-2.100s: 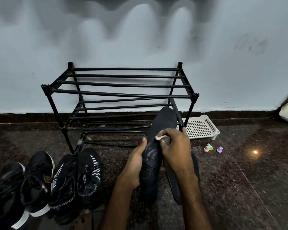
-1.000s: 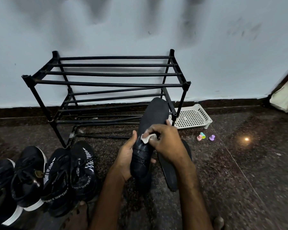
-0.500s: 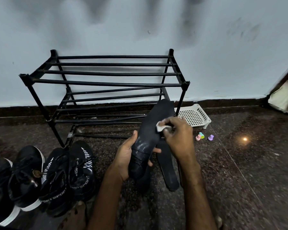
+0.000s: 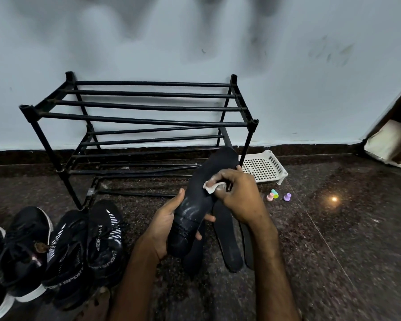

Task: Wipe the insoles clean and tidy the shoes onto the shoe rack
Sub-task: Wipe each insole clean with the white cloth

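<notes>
Wipe slid down insole edge, right hand grip pinching it, left hand grip clasping heel, open floor rightward

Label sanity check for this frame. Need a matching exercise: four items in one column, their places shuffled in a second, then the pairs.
Items
1. held insole
2. white wipe
3. striped sneakers
4. white perforated tray

Places
A. on the floor beside the shoe rack's right leg
B. pinched in the right hand
C. on the floor left of the person's arms
D. gripped by the left hand

Pairs: 1-D, 2-B, 3-C, 4-A
</notes>
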The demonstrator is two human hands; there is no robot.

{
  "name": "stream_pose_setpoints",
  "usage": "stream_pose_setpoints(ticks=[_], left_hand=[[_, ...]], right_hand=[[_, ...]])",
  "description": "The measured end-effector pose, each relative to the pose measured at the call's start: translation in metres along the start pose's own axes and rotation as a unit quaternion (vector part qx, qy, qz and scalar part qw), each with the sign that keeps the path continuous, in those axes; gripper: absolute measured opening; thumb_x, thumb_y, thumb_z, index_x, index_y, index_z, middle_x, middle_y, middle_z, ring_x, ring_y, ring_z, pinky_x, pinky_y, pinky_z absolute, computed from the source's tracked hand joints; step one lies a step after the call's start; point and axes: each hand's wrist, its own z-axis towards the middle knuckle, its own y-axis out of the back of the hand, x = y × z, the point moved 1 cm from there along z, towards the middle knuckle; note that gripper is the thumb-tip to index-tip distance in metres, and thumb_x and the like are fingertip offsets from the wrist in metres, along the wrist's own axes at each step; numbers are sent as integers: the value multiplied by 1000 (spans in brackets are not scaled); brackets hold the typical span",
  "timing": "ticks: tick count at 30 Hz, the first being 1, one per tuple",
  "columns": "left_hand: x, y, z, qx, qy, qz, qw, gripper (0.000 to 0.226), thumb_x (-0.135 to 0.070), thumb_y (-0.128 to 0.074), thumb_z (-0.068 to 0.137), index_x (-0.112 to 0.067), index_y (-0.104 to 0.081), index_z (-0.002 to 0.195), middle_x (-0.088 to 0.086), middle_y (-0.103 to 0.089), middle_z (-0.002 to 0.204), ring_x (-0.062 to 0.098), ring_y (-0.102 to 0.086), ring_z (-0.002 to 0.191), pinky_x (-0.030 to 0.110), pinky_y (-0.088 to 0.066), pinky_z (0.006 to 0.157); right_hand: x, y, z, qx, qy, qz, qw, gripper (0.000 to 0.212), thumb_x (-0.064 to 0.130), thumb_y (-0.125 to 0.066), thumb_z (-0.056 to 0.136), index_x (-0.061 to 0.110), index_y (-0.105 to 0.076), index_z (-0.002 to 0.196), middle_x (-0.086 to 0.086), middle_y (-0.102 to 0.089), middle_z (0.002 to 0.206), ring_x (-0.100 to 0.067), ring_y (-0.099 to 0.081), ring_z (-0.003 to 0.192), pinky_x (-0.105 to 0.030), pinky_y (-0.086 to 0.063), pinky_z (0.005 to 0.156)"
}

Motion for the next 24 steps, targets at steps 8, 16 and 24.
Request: stream_pose_setpoints(ticks=[8, 16, 24], left_hand=[[6, 0, 1, 32, 11, -74, 997, 52, -44, -70, 86, -8, -65, 122, 19, -70, 106, 34, -70, 84, 46, -59, 56], [8, -5, 3, -19, 12, -58, 998, 47, -42, -45, 95, -11, -61, 125, 20, -69, 114, 37, -71, 88, 47, -60, 57], [10, -7, 7, -36, 10, -78, 996, 58, -47, -48, 91, 1, -63, 119, 24, -70, 98, 33, -70, 68, 38, -56, 49]], right_hand=[[10, -14, -11, -13, -13, 52, 998, 29, 2, -62, 78, 30, -67, 78, 23, -70, 86, 5, -64, 88, -56, -27, 114], [4, -20, -16, -93, -31, 5, 995, 25, 4, -68, 77, 27, -69, 83, 22, -69, 86, 3, -63, 87, -50, -39, 108], [2, -11, -26, -34, -101, 115, 988, 29, -3, -68, 81, 22, -68, 97, 9, -70, 86, -4, -68, 80, -15, -54, 66]])
